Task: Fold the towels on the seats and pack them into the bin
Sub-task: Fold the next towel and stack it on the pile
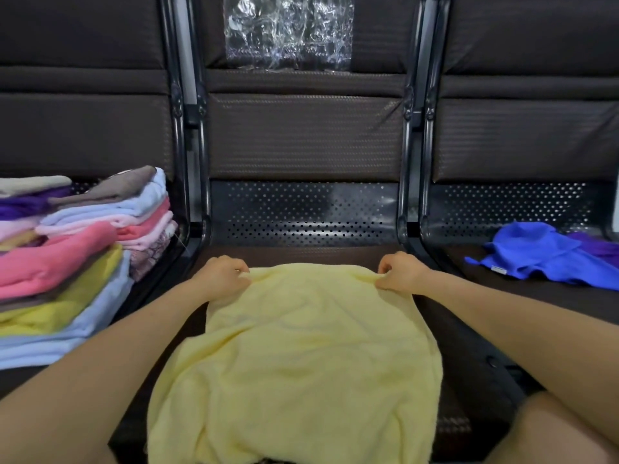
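**Yellow towel spread on the middle seat, both far corners pinched**

Nearest to me, the yellow towel (294, 356) lies spread over the middle seat (303, 252), its near edge drooping off the front of the seat toward my legs. The cloth is rumpled, not flat, with soft creases running across it.

At the towel's far edge, my left hand (222, 276) has its fingers curled onto the far-left corner, and my right hand (398, 272) pinches the far-right corner between thumb and fingers. Both hands are clamped on the cloth, well apart from each other, with the far edge stretched between them.

I judge this to be the start of a fold: the towel is laid out and held at two corners, but no fold is made yet. The next move calls for both corners to travel together, kept level, and meet the near edge squarely; the hanging near part may need pulling up onto the seat first.

On the left seat sits a stack of folded towels (77, 249) in pink, yellow, pale blue, purple and brown. On the right seat lies a loose blue towel (536, 252), with a purple towel (599, 244) just behind it, both unfolded. Farther back, a clear plastic sheet (288, 28) clings to the middle backrest. I cannot see the bin.
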Action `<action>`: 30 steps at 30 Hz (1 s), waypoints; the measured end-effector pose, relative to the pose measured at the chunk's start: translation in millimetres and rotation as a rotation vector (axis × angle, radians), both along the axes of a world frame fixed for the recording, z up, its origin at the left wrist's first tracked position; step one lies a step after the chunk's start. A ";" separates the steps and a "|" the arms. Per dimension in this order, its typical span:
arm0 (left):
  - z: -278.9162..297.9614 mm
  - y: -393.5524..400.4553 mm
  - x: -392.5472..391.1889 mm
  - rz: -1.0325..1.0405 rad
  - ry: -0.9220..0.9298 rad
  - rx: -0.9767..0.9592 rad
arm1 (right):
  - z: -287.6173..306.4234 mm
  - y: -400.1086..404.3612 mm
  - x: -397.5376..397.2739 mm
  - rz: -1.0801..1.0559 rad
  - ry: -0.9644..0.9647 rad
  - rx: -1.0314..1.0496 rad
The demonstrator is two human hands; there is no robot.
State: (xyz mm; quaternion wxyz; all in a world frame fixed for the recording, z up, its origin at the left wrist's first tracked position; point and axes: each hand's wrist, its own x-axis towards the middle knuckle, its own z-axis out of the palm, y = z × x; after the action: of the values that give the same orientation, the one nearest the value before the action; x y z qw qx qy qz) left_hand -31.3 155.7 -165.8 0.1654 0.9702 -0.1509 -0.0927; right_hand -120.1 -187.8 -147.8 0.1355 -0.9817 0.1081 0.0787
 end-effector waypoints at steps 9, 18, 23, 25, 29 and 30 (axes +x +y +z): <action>6.1 -4.8 -9.3 0.041 0.066 -0.153 | 6.9 -1.1 -5.5 -0.292 0.020 0.458; 23.1 -2.4 -15.9 0.071 0.139 -0.387 | 8.3 1.8 -5.7 -0.245 -0.127 0.658; 40.1 -12.2 -28.6 0.113 0.026 -0.414 | 26.0 2.5 -16.8 -0.143 -0.172 0.795; 43.8 -13.4 -35.7 0.116 -0.008 -0.376 | 30.6 -1.3 -21.7 -0.142 -0.146 0.771; 67.8 -8.3 -49.2 0.170 -0.163 -0.405 | 42.5 -6.0 -34.2 -0.175 -0.196 0.635; 74.9 -5.6 -51.0 0.186 -0.225 -0.429 | 47.9 -6.5 -35.5 -0.205 -0.283 0.630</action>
State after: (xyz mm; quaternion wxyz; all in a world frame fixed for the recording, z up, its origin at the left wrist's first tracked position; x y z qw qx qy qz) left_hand -82.3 150.2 -91.0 0.3576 0.9267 -0.0947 0.0657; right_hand -155.6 -194.2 -99.9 0.4523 -0.8770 0.1567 -0.0427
